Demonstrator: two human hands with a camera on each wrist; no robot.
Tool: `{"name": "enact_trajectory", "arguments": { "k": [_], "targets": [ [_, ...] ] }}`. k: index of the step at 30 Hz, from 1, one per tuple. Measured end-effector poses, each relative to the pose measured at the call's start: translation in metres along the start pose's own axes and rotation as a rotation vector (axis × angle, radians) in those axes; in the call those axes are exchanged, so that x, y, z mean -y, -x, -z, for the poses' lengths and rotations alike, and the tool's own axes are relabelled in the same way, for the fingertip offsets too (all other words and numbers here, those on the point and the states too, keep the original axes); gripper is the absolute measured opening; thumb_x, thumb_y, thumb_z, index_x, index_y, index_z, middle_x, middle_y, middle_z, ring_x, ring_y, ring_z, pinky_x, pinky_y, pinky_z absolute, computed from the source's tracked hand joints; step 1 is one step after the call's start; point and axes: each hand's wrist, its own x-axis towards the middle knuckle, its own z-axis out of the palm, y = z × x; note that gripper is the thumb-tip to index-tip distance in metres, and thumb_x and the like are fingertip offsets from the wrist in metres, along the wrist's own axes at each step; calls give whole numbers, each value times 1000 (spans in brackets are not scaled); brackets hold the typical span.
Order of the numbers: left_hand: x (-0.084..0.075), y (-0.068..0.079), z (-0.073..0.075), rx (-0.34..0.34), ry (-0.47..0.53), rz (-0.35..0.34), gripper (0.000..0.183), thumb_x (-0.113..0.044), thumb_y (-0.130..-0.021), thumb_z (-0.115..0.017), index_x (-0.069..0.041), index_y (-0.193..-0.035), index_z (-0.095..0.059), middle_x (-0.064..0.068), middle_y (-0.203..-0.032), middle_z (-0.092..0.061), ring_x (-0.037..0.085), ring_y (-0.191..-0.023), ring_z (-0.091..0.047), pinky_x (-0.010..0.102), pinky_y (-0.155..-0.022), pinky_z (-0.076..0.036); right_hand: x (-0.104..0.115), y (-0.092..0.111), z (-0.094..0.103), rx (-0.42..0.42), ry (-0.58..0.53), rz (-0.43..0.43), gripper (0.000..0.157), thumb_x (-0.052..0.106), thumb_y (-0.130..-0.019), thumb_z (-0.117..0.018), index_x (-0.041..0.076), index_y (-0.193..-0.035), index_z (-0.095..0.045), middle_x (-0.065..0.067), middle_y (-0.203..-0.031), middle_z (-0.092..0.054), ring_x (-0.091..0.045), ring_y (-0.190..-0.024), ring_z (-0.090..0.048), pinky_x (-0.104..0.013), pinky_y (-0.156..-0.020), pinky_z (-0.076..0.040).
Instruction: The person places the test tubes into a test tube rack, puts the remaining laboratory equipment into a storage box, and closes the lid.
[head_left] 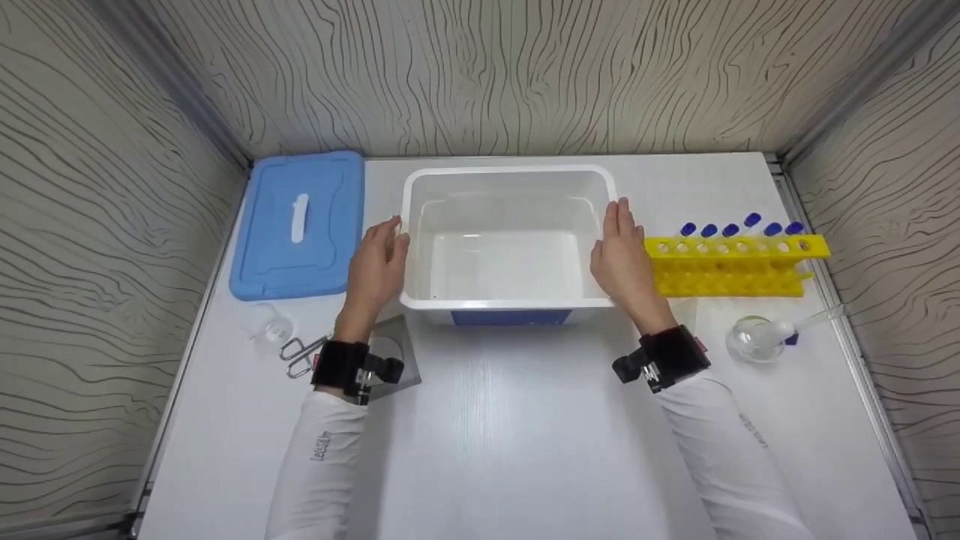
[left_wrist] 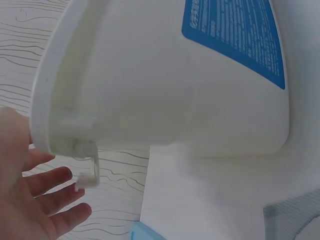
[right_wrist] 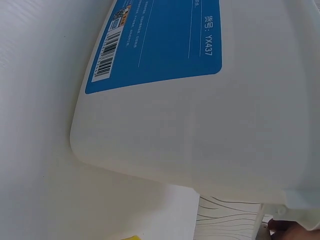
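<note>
White plastic bin, blue label, item no. YX437

Bin (head_left: 506, 304): one, on the white table (head_left: 510, 450), centred in front of you and standing between your hands. Mouth up, base flat; long axis runs left to right, and the labelled long side faces you.

Label (right_wrist: 160, 55): blue, white print. Legible in the right wrist view: "货号: YX437", beside a barcode (right_wrist: 106, 56). Remaining small lines are too fine to read. Lettering on your white sleeves (head_left: 315, 465) cannot be read with certainty.

Your left hand (head_left: 377, 264): at the left rim, fingers loosely extended near a white latch (left_wrist: 89, 167); firm contact cannot be told. Your right hand (head_left: 622, 251): at the right rim, fingers nearly straight along it, not clenched.

Also held: blue lid (head_left: 322, 247), left of the bin, its long axis pointing away from you; yellow rack (head_left: 720, 285) with blue-capped tubes (head_left: 730, 230), right.
</note>
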Motion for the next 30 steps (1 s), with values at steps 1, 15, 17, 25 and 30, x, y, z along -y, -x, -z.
{"name": "enact_trajectory", "arguments": {
  "k": [1, 15, 17, 25, 30],
  "targets": [
    [2, 1, 0, 1, 3, 7, 49, -34, -104, -45, -10, -147, -48, 17, -147, -51, 34, -137, -49, 49, -114, -41, 0, 0, 0, 0, 1, 1, 64, 13, -102, -42, -7, -156, -11, -26, -165, -4, -45, -151, -20, -58, -123, -16],
    [42, 13, 0, 7, -5, 83, 51, -39, -106, -39, -10, -147, -47, 17, -145, -54, 35, -130, -55, 50, -105, -48, -2, 1, 1, -12, 27, 37, 63, 7, -101, -43, -10, -154, -13, -31, -163, -7, -46, -150, -20, -59, -122, -19],
    [48, 15, -1, 16, -8, 93, 52, -40, -106, -37, -9, -147, -48, 17, -145, -54, 35, -129, -56, 50, -107, -47, -1, 2, 1, -11, 32, 39, 62, 6, -101, -41, -11, -154, -13, -32, -163, -7, -47, -150, -20, -60, -122, -19],
    [69, 23, -7, 71, -65, 125, 46, -31, -105, -44, -5, -141, -54, 20, -138, -60, 36, -124, -60, 49, -103, -50, 0, 3, 2, -15, 37, 43, 61, 4, -101, -40, -12, -153, -14, -33, -162, -8, -47, -150, -19, -60, -121, -19],
    [80, 28, -13, 173, -181, 116, 46, -29, -102, -48, -3, -140, -54, 22, -136, -60, 39, -124, -59, 52, -104, -48, -1, 3, 2, -13, 42, 35, 62, 4, -101, -42, -11, -154, -13, -32, -163, -8, -47, -150, -19, -60, -122, -20]
  ]
}}
